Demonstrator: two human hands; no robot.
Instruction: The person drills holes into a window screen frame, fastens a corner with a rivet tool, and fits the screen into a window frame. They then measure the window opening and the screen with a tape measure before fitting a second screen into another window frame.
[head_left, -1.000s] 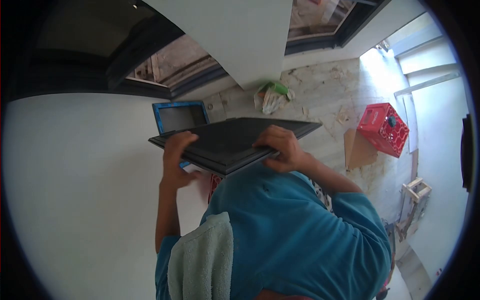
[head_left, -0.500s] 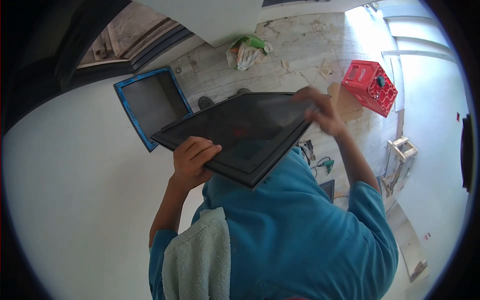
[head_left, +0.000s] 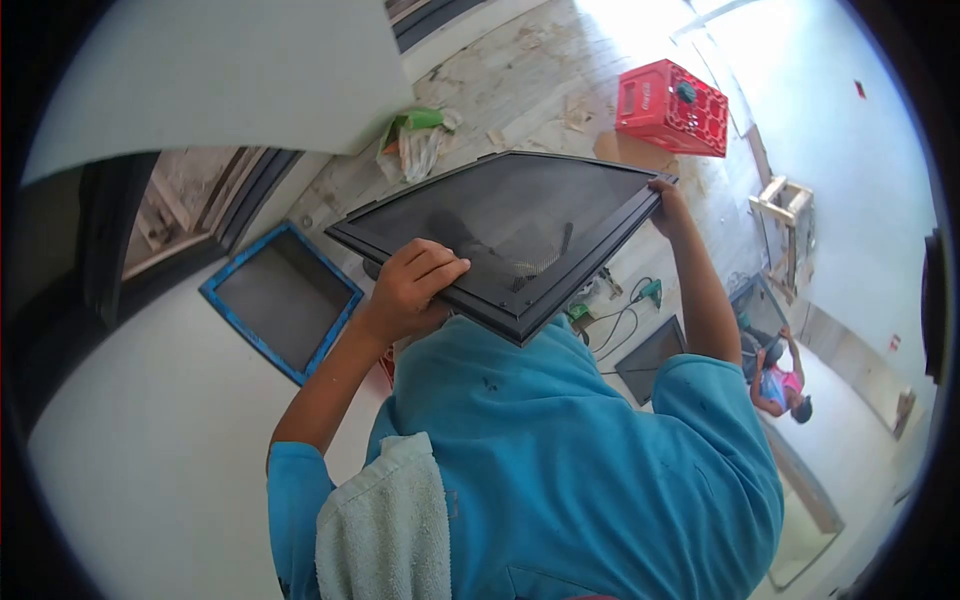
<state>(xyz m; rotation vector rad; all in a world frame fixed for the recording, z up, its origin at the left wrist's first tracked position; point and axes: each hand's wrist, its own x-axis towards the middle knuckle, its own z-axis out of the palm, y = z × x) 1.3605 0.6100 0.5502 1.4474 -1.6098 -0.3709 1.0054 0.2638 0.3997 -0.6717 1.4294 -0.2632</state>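
Note:
Both my hands hold a black-framed window panel (head_left: 590,262) with a dark, see-through pane, tilted in front of my chest. My left hand (head_left: 408,290) is closed on the near left edge, its fingers over the frame and its thumb hidden. Near the far right corner, my right hand (head_left: 668,206) grips the frame, most of its fingers out of sight underneath. To the left of the panel, a blue-edged frame (head_left: 250,338) surrounds an opening in the white wall.
A red crate (head_left: 650,100) and a green-and-white bag (head_left: 418,140) rest on the floor ahead. At right are a wooden stand (head_left: 785,205), a green corded power tool (head_left: 650,292) and another dark framed panel (head_left: 650,362). Farther right, another person (head_left: 775,385) sits low.
My right hand, blurred and moving over the panel's far edge before, now grips its right corner. The panel has tilted and moved slightly up; my view has turned, showing the other person.

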